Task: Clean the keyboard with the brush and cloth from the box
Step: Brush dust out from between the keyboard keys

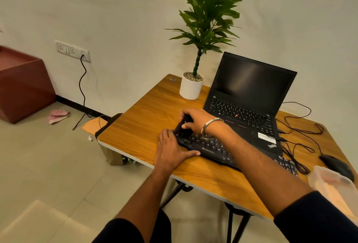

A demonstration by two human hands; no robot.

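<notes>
Sleeves: dark, at the bottom edge, both forearms reaching forward over the desk (139, 111).
Box: clear plastic box (333, 184) at the near right corner of the desk, blurred; contents cannot be made out.
Left hand: left hand (170, 149) lies flat with straight fingers on the desk, against the left end of the keyboard (211, 148), thumb stretched along its front edge.
Right hand: right hand (195, 119) curls round a black brush (183, 126), held down on the keys at the keyboard's left end; a metal bangle (210, 126) sits on the wrist.
Keyboard: black, lying at a slant on the desk just in front of the laptop (249, 95), its right end partly hidden by the right forearm.
Laptop: open, screen dark, at the back of the desk.
Mouse: black mouse (335, 165) to the right, near the box, with loose cables (298, 128) beside it.
Plant: potted plant (193, 86) in a white pot at the far left corner.
Floor: a checked cloth (58, 116) lies on the floor near the wall, well apart from the desk.
</notes>
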